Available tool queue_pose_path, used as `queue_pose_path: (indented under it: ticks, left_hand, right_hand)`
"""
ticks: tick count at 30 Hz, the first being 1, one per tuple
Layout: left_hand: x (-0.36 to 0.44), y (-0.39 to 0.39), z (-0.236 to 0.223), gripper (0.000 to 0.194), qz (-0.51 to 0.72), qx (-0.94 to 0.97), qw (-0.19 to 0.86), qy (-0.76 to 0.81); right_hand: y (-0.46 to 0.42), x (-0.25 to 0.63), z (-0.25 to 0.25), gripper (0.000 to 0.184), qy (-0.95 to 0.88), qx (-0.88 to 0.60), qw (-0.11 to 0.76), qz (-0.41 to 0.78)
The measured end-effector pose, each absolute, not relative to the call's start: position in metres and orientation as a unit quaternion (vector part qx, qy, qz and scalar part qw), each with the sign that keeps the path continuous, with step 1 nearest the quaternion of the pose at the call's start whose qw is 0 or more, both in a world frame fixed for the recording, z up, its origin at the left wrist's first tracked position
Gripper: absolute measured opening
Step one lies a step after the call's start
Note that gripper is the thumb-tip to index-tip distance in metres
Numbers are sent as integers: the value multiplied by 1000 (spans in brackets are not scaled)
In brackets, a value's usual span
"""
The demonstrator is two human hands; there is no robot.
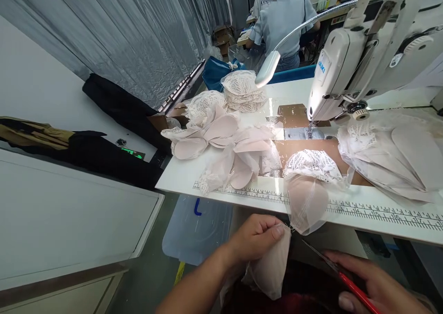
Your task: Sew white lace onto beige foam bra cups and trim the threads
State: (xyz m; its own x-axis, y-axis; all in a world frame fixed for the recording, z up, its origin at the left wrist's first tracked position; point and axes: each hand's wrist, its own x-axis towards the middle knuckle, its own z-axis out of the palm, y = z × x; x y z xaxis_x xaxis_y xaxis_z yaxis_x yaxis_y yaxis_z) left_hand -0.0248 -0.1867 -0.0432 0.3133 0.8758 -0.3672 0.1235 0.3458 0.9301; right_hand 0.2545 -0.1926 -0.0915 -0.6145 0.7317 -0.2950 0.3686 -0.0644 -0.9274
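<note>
My left hand (258,238) is closed in a pinch on a pale pink fabric cup piece (272,268) below the table's front edge. A thin thread runs from it up to another pink cup with white lace (308,184) that hangs over the edge. My right hand (377,286) grips red-handled scissors (346,277), whose blades point up and left toward that thread. The white sewing machine (363,55) stands on the table (180,175) at the upper right.
Piles of pink and lace cup pieces lie left of the needle (221,138), at the back (242,90) and on the right (394,152). A ruler strip (380,210) lines the table front. A gooseneck lamp (268,69) hangs over it. Another person (282,18) stands behind.
</note>
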Motion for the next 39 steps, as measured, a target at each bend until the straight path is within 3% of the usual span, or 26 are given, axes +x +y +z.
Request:
queue_pose_path:
  ticks: [3, 9, 15, 20, 26, 34, 39]
  left_hand:
    - [-27, -185, -43, 52, 279, 500, 643, 509]
    - [-30, -183, -45, 52, 275, 480, 669, 497]
    - [-32, -182, -50, 55, 261, 469, 686, 492]
    - [-33, -181, -53, 55, 253, 462, 702, 480]
    - [-32, -181, -50, 53, 232, 449, 727, 465]
    - [-31, -181, -45, 49, 239, 458, 702, 490]
    - [-33, -191, -47, 42, 259, 468, 692, 486]
  right_hand:
    - [-179, 231, -70, 49, -656, -355, 114, 656]
    - [-167, 215, -61, 60, -722, -363, 94, 581]
    - [-161, 207, -50, 59, -741, -370, 63, 557]
    - [-163, 206, -52, 56, -729, -346, 89, 584]
    - [-165, 213, -60, 36, -769, -355, 96, 523]
    - [-170, 216, -76, 24, -777, -367, 116, 498]
    - [-182, 225, -86, 16, -763, -369, 242, 473]
